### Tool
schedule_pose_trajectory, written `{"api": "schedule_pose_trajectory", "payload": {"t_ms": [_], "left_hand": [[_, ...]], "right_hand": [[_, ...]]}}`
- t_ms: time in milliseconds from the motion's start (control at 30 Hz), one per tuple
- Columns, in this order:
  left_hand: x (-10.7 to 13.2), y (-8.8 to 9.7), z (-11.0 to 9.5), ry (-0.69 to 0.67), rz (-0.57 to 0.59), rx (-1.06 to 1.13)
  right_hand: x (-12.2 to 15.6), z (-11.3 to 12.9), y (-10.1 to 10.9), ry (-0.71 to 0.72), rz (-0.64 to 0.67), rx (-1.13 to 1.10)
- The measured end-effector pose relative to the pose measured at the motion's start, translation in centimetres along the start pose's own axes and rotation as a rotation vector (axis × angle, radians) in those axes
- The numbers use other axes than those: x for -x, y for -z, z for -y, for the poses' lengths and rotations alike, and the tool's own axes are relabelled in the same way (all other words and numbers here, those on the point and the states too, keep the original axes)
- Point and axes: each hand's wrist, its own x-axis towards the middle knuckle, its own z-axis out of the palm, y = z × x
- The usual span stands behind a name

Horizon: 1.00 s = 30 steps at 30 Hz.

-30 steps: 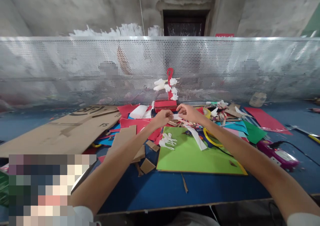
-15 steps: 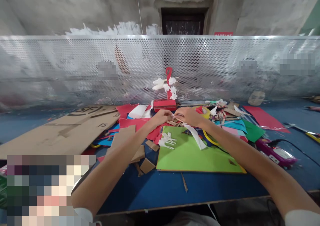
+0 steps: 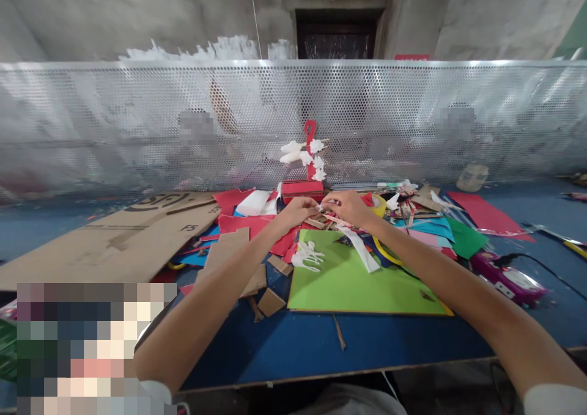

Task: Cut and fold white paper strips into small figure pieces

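Note:
My left hand [image 3: 300, 210] and my right hand [image 3: 346, 207] meet over the clutter at the middle of the table. Between their pinched fingertips is a small white piece of paper [image 3: 320, 208], mostly hidden by the fingers. Below my right hand a white paper strip [image 3: 360, 249] lies across a lime-green sheet [image 3: 367, 290]. White cut-paper shapes [image 3: 307, 256] rest at that sheet's left edge. Just beyond my hands stands a red hooked stem [image 3: 310, 131] with white paper flowers [image 3: 317, 161] on a red box [image 3: 302, 190].
Left lies a large cardboard sheet [image 3: 137, 238], with small cardboard scraps [image 3: 271, 303] nearer the middle. At right are a yellow tape roll [image 3: 379, 205], coloured papers [image 3: 483, 213] and a purple power strip [image 3: 509, 280] with a cable. A perforated metal screen [image 3: 389, 115] closes off the back.
The fingers of my right hand have lifted and shifted slightly, showing more of the small white piece. The view has tilted a little; the things on the table look unmoved.

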Motion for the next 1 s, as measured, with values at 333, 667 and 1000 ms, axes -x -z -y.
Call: {"api": "schedule_pose_trajectory", "payload": {"t_ms": [333,667,1000], "left_hand": [[-0.05,-0.12,-0.07,-0.015,-0.044,-0.014],[-0.06,-0.18,0.23,-0.054,-0.039,-0.085],[0.07,0.21,0.21,-0.069,-0.033,-0.056]], "right_hand": [[-0.16,-0.06,-0.01,-0.084,0.003,-0.055],[0.02,-0.61,-0.47,0.005,0.041,0.140],[-0.31,-0.81,0.01,-0.090,0.056,-0.253]]}}
